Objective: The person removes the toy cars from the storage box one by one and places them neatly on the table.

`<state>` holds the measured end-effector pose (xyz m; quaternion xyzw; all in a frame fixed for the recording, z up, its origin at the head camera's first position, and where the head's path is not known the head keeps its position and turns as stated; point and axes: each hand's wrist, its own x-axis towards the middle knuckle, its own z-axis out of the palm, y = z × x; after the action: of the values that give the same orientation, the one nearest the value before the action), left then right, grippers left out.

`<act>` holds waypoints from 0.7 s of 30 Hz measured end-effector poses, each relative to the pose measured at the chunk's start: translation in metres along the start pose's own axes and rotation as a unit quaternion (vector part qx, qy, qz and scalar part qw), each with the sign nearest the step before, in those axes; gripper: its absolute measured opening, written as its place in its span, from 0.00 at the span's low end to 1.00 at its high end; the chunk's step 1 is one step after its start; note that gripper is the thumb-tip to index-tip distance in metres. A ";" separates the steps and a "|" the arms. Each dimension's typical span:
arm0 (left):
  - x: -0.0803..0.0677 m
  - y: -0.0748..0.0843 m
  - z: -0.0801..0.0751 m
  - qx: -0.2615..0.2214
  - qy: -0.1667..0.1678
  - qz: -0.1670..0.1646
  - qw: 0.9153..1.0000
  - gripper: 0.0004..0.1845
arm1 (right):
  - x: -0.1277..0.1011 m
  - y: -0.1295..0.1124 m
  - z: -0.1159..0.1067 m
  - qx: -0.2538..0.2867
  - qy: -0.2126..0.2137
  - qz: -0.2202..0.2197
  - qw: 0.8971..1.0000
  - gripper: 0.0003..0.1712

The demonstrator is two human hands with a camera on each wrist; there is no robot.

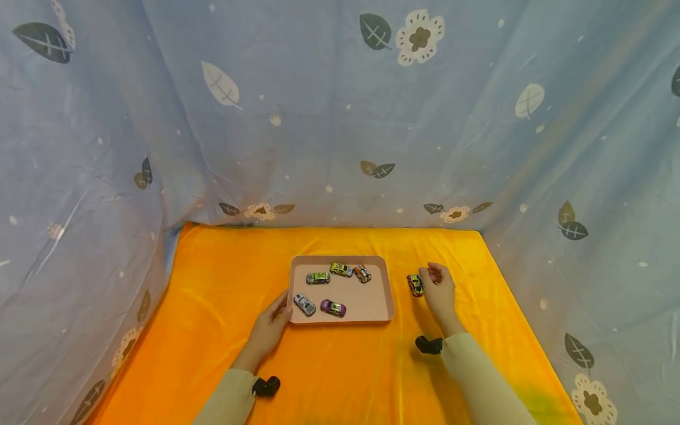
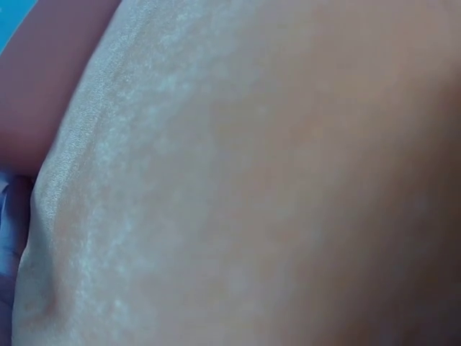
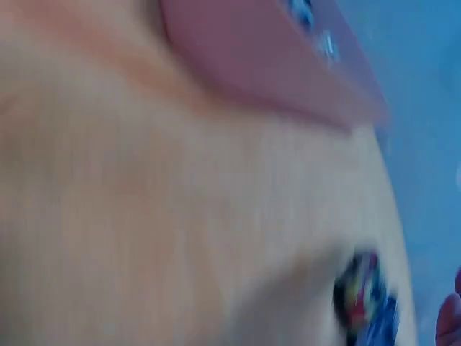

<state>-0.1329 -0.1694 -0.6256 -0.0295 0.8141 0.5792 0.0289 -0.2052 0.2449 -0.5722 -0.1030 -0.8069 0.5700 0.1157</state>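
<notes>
Orange cloth (image 1: 340,366) covers our bench, with pale blue sheets printed with leaves and flowers hanging behind and to both sides. On the cloth just right of the pink tray lies a red and yellow toy car (image 1: 416,285), outside the tray and close to its right rim. Our right hand (image 1: 440,290) is at that car, fingers curled toward it with the tips touching or nearly touching; we cannot tell whether they actually pinch it. The right wrist view is blurred but shows the same car (image 3: 358,290) on the orange cloth and the tray's edge (image 3: 266,79) above it.

Our left hand (image 1: 270,329) rests against the tray's near left corner, fingers relaxed and straight along the rim (image 1: 290,295). Inside the tray (image 1: 366,304) sit five small cars: a green one (image 1: 317,277), a yellow-green one (image 1: 341,270), an orange-and-white one (image 1: 362,273), a silver one (image 1: 304,304) and a purple one (image 1: 333,308). The left wrist view shows only blurred cloth up close.
</notes>
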 end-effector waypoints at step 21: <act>0.000 0.005 0.000 -0.002 0.000 -0.007 1.000 0.28 | -0.005 -0.028 0.086 -0.080 -0.172 -0.034 0.981 0.32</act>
<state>-0.1338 -0.1682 -0.6206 -0.0353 0.8130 0.5803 0.0331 -0.2277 0.1576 -0.5738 0.0152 -0.8608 0.5085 -0.0137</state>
